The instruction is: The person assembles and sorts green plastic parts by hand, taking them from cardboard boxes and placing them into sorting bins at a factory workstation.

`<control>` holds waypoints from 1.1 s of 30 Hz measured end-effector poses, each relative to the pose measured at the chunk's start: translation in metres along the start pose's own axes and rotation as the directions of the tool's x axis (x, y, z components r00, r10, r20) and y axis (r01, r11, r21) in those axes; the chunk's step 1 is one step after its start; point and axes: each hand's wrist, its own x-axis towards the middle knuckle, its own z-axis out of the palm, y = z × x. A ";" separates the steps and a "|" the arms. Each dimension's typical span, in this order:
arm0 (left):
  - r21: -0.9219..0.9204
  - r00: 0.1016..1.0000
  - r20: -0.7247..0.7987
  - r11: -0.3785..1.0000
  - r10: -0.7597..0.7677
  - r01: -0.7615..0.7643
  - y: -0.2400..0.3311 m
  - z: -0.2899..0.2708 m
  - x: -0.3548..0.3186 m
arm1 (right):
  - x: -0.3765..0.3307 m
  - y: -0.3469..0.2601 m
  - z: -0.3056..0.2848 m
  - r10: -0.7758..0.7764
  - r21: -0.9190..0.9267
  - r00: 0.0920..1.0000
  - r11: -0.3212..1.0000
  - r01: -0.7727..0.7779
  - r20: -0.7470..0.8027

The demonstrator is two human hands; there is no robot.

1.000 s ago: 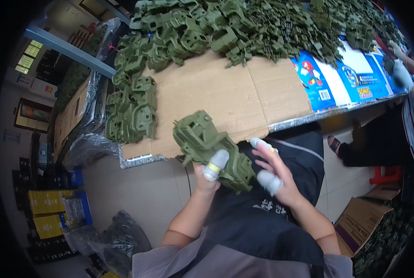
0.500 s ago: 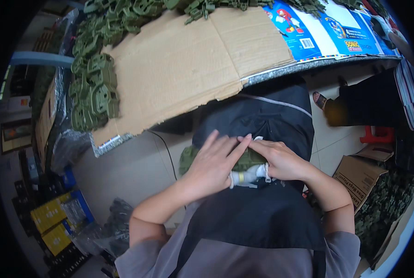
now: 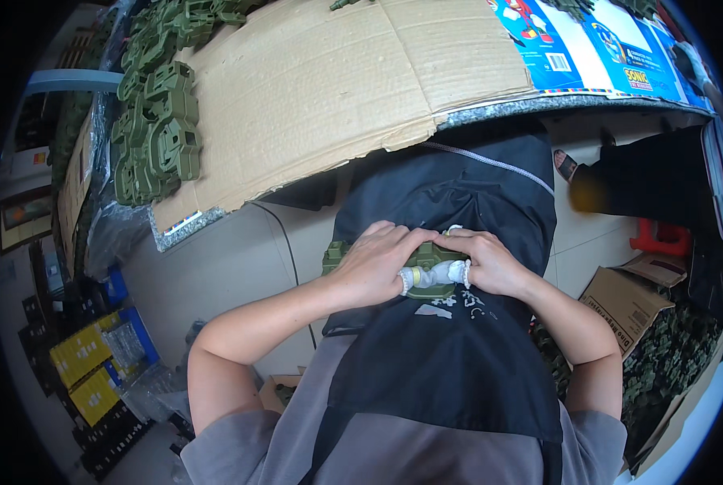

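Note:
A green moulded plastic part (image 3: 431, 255) lies across my lap on the black apron (image 3: 458, 364). My left hand (image 3: 375, 263) grips it from the left, fingers closed over its far edge, and the part's left end sticks out past that hand. From the right, my right hand (image 3: 495, 263) holds it the same way. White cloth sleeves (image 3: 434, 277) cover my thumbs, which meet over the part's near side. My index fingertips almost touch at the top. Much of the part is hidden under both hands. Small white flecks or scraps lie on the apron just below.
A table covered with brown cardboard (image 3: 313, 97) stands ahead, with similar green parts (image 3: 158, 137) piled at its left. Blue printed sheets (image 3: 632, 56) cover its right side. An open carton (image 3: 620, 311) and many dark green pieces are on the right. Another person's legs (image 3: 644, 174) are beyond.
Both hands and the green part have shifted slightly up in the picture. My left fingers, raised and blurred before, now rest closed on the part. The view has tilted a little.

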 end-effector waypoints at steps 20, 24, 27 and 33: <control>-0.314 0.921 -0.361 0.949 -0.147 0.029 -0.006 0.007 -0.033 | 0.034 -0.049 0.004 -0.256 -0.436 0.966 0.875 0.211 -0.047; -0.355 0.917 -0.382 0.934 -0.110 -0.036 -0.002 0.009 -0.029 | 0.031 -0.037 0.001 -0.262 -0.407 0.965 0.883 0.232 -0.018; -0.392 0.912 -0.376 0.920 -0.164 0.003 -0.002 0.010 -0.026 | 0.032 -0.028 -0.025 -0.235 0.062 0.971 0.971 0.233 0.039; -0.365 0.918 -0.345 0.929 -0.196 0.061 -0.008 0.021 -0.018 | 0.037 -0.016 -0.034 -0.145 0.024 0.982 0.989 0.143 0.123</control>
